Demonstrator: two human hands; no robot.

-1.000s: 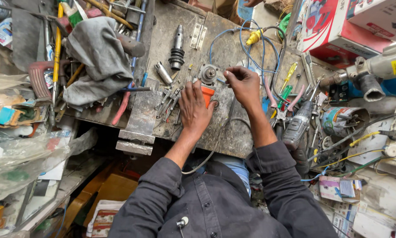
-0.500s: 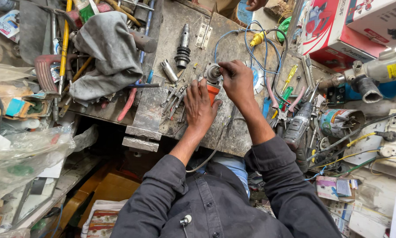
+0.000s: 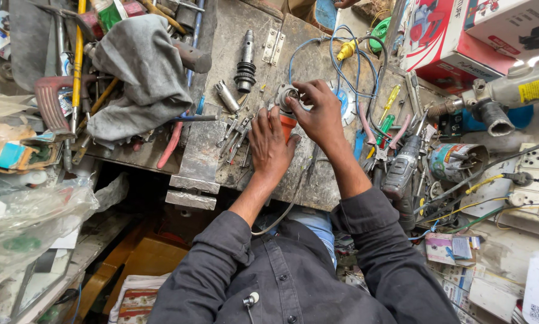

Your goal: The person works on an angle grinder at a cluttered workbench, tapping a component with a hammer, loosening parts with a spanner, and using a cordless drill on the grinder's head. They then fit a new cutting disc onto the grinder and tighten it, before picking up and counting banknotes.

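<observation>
Near the middle of the frame, slightly above centre, on the grimy metal worktop (image 3: 209, 150): a small tool with an orange body and a grey metal round head (image 3: 285, 102), long axis running roughly up and down the picture, metal head toward the upper edge, orange end toward the lower. Left hand (image 3: 271, 147) laid over the orange end from below, fingers spread and wrapped loosely about it; grip firmness hard to tell. Right hand (image 3: 321, 114) just to the right, thumb and fingertips pinched on the grey metal head. Both hands close together, touching the same tool. To the upper left, a grey cloth (image 3: 140, 72) draped over a heap of hand tools; a dark drill chuck (image 3: 245, 63) standing just above and left of the tool; blue wires (image 3: 341, 57) looping along the upper right of it. At right, a cordless drill (image 3: 401, 168) lying beside screwdrivers and pliers. Dark grey sleeves filling the lower centre.
</observation>
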